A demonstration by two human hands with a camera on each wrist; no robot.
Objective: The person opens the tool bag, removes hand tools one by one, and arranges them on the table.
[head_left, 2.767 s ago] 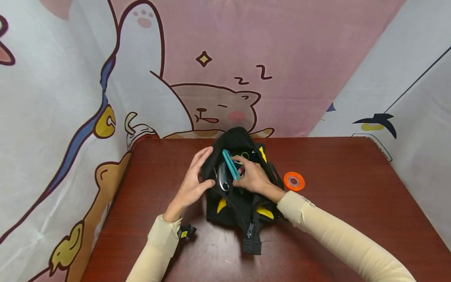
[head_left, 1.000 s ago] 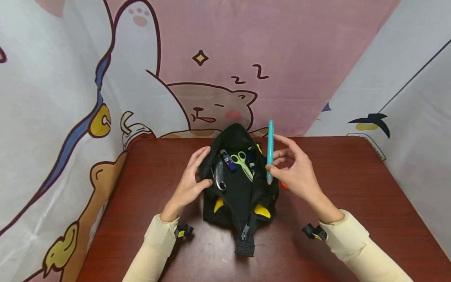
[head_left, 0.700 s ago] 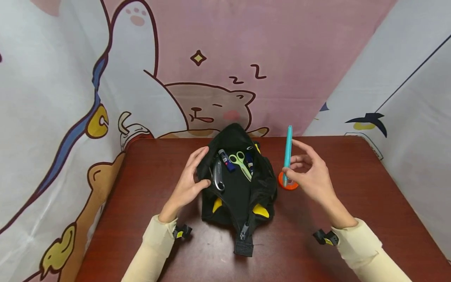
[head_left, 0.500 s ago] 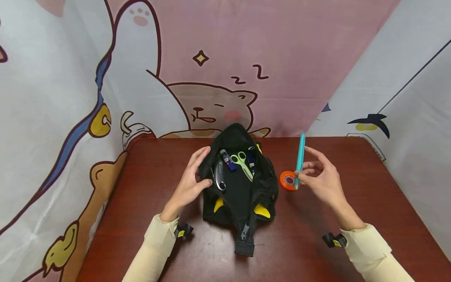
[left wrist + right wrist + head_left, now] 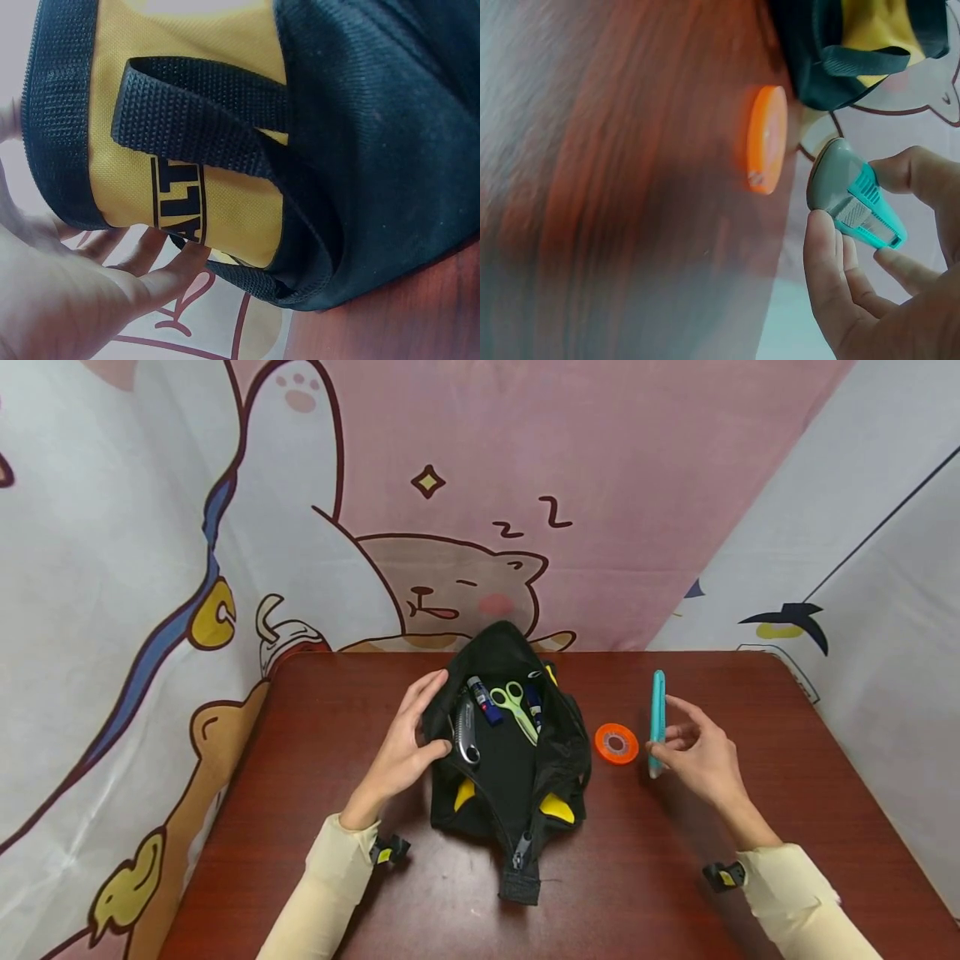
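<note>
A black and yellow fabric tool bag [image 5: 510, 793] stands unzipped on the table. My left hand [image 5: 401, 752] holds its left end, thumb and fingers spread round the side; the left wrist view shows the yellow end panel [image 5: 232, 206] with a black strap [image 5: 187, 124]. Right of the bag, my right hand [image 5: 701, 760] pinches a slim teal and grey tool [image 5: 657, 722] with ribbed sides, held nearly upright; its kind is unclear. Inside the bag lie light green scissors [image 5: 513, 706], a blue glue stick [image 5: 486, 702], a silver-grey tool [image 5: 467, 735] and a dark blue item [image 5: 534, 706].
An orange round disc [image 5: 617, 744] with a pale centre lies on the table between the bag and my right hand. The reddish-brown wooden table [image 5: 637, 877] meets a cartoon-printed cloth [image 5: 600, 510] at its back edge.
My right hand has lifted the teal tool out of the bag, carried it right past the orange disc and lowered it somewhat. The left hand stays at the bag.
</note>
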